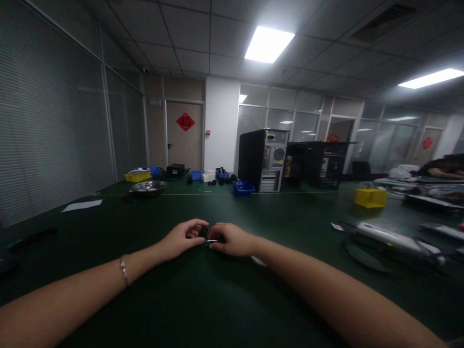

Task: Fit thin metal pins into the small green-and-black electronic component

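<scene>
Near the middle of the dark green table (174, 299), my left hand (184, 238) curls its fingers and thumb around a small black part (203, 232). Close beside it on the right, my right hand (232, 239) is closed on a small dark object, most of it hidden by the fingers. A thin, light-coloured sliver (210, 240) shows between the two hands. What exactly the small parts are is too dark to tell.
Behind stand a blue tray (243, 188), a computer tower (264, 159) and a metal bowl (148, 188). To the right are a yellow basket (370, 198) and a long silver device (397, 238) with cables. A person's arm shows at far right.
</scene>
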`<state>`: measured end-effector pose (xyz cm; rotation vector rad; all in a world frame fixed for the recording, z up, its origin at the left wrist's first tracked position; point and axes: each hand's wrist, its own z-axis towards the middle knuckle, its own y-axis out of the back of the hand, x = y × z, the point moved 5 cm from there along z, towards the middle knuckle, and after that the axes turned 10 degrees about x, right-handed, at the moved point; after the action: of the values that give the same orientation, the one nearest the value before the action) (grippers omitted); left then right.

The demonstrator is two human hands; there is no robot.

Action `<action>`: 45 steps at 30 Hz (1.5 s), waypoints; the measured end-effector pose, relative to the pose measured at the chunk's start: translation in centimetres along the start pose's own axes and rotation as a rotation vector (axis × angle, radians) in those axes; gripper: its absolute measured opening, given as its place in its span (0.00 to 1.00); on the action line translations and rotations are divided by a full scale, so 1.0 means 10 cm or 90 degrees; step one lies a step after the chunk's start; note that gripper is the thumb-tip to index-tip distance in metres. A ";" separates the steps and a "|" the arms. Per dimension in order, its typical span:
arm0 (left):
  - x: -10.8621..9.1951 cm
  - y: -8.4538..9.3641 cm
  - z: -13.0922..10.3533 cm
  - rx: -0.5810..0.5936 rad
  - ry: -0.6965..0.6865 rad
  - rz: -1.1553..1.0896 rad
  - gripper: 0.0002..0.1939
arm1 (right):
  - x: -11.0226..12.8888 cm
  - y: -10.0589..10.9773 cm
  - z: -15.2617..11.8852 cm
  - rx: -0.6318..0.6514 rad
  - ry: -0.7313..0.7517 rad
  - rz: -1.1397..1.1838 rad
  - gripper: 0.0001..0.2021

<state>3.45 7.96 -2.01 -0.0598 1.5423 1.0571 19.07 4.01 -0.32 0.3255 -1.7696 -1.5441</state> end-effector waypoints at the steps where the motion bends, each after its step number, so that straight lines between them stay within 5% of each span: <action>1: 0.00 0.00 0.00 0.002 -0.002 -0.003 0.24 | 0.01 0.00 0.00 -0.002 -0.005 0.000 0.13; 14: -0.07 0.02 -0.05 -0.004 0.003 -0.013 0.23 | -0.06 0.00 0.05 0.013 -0.082 0.093 0.14; 20: -0.03 0.02 -0.02 -0.014 0.008 -0.025 0.23 | -0.03 -0.04 0.06 -0.049 -0.179 0.036 0.23; 26: -0.03 0.02 -0.02 -0.020 0.007 -0.032 0.23 | -0.09 -0.07 0.09 -0.030 -0.208 0.057 0.18; 45: 0.05 0.03 -0.01 -0.023 -0.008 -0.031 0.24 | -0.29 -0.05 0.18 -0.030 -0.191 0.101 0.19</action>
<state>3.08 8.36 -2.29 -0.1146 1.5024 1.0457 19.70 7.05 -1.86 -0.0733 -1.9301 -1.5789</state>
